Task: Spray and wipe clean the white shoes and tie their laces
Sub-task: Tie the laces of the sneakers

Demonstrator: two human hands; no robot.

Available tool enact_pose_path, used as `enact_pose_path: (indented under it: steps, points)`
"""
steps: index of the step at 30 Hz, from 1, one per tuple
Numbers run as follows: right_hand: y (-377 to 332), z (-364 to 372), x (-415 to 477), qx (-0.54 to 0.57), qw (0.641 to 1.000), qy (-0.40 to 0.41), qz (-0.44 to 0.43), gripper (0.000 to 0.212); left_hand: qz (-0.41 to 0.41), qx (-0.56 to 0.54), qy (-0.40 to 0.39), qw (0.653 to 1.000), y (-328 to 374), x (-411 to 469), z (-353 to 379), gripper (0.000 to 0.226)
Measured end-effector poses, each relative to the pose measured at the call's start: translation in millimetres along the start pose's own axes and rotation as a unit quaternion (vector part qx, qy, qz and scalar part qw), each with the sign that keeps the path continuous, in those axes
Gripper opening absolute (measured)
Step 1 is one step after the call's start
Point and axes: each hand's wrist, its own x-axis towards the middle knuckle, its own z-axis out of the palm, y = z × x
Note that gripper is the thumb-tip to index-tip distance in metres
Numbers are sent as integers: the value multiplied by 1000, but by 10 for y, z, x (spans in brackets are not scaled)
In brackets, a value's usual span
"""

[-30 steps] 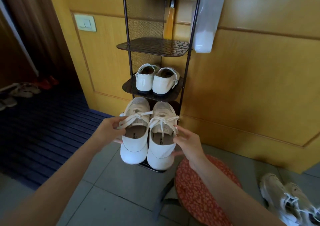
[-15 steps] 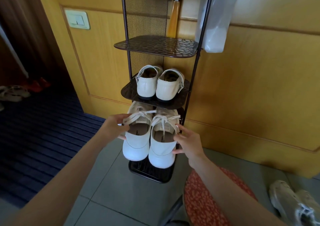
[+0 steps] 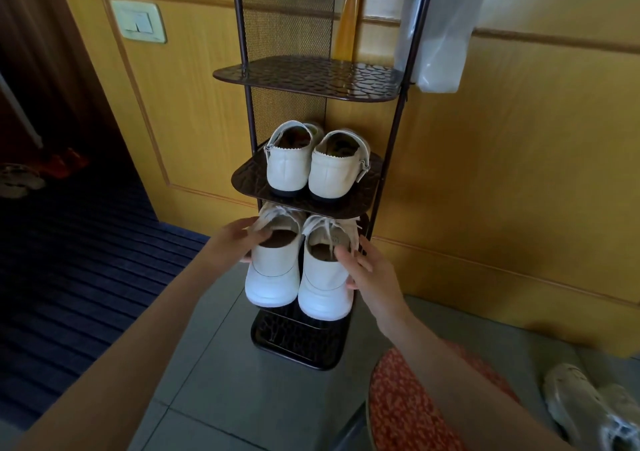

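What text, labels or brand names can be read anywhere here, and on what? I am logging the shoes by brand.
None can be read.
Right laced shoe: a faint dark mark on the insole, partly behind the lace, too blurred to read.
Left laced shoe: insole in shadow, no print visible.
Strap shoes on the shelf above: no readable marking.
Wall switch: no lettering visible.
Plastic bag hanging on the rack: no print visible.

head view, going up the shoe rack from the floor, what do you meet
bottom tray → laced white shoes held by left hand and right hand → shelf with strapped white shoes → bare patterned shelf
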Motion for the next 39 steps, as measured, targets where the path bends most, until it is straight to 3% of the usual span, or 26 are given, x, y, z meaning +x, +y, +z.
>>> enact_pose_path:
  steps: [3, 5, 7, 11, 17, 29, 33, 39]
  points:
    - [160, 51, -126, -8, 996, -52, -71, 59, 34, 7, -17, 999, -131, -237, 40, 95]
    - [350, 145, -120, -61, 994, -15, -91, 74, 52, 7, 9, 999, -233, -355, 139, 114]
    - [502, 224, -115, -120, 988, 21, -98, 92, 84, 43, 50, 994, -281, -421, 261, 109]
    - [533, 228, -124, -134, 982, 68, -112, 95, 110, 51, 99, 988, -251, -408, 336, 96]
    - [483, 188, 87, -102, 980, 68, -159, 81, 122, 39, 98, 987, -230, -212, 372, 93]
    - [516, 230, 493, -119, 980, 84, -136, 73, 147, 35, 69, 986, -205, 112, 326, 85]
    - [559, 308, 532, -144, 977, 106, -117, 92, 147, 32, 65, 986, -151, 166, 331, 83]
    - [562, 303, 504, -157, 974, 106, -121, 93, 148, 30, 76, 986, -182, 115, 386, 83]
